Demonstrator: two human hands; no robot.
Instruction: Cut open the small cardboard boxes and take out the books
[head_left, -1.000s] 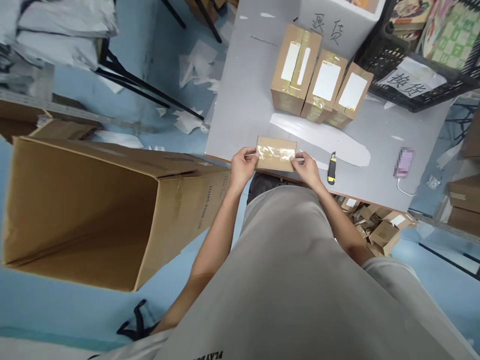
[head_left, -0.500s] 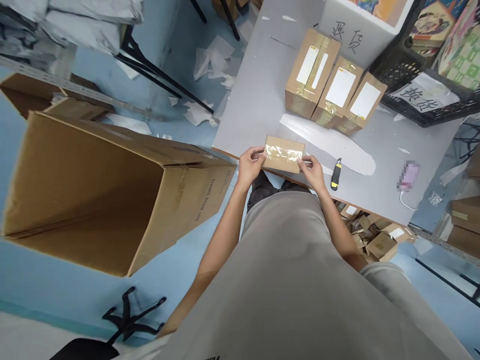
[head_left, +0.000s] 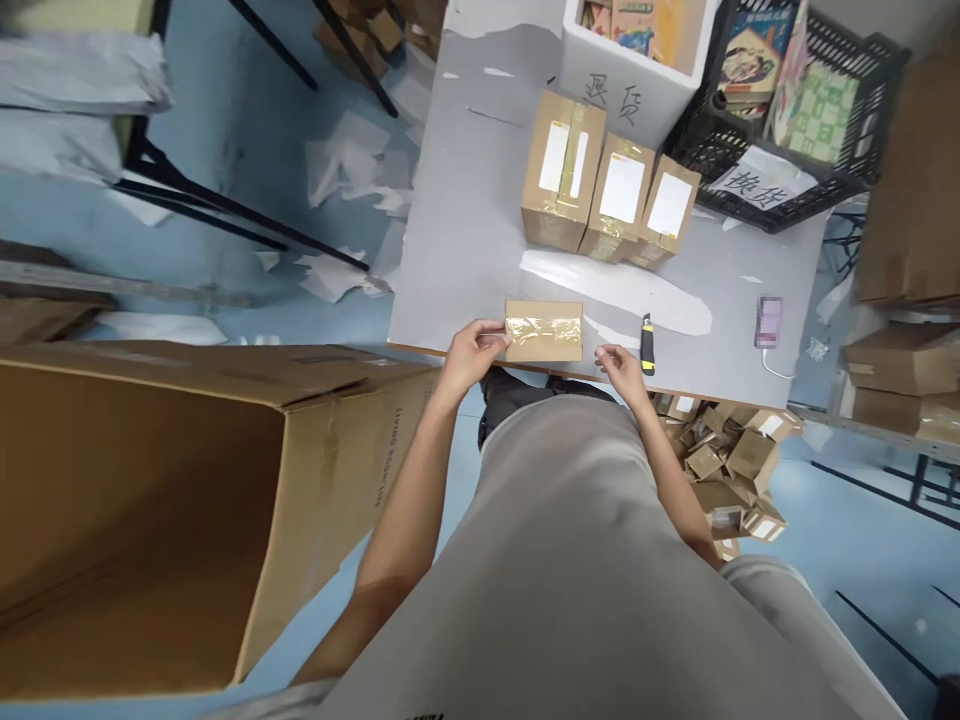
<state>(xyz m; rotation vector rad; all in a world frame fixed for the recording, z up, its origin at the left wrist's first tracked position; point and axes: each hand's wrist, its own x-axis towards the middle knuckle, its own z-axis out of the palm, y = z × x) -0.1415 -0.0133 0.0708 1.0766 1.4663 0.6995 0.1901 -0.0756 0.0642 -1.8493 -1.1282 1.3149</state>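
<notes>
A small brown cardboard box with shiny clear tape across its top lies near the front edge of the grey table. My left hand grips its left end between thumb and fingers. Just off the box's right end is my right hand, its fingers loosely curled, touching nothing I can make out; whether something tiny sits at the fingertips is unclear. A black and yellow utility knife lies right of that hand. White backing paper stretches behind the box.
Three taped boxes with white labels stand behind the paper. Further back are a white bin and a black crate holding books. A phone lies at right. A large open carton stands left; small boxes are heaped below the table.
My right hand has let go of the box's right end and moved slightly away. The box is now straighter to the table edge. The view has shifted, with the table further left.
</notes>
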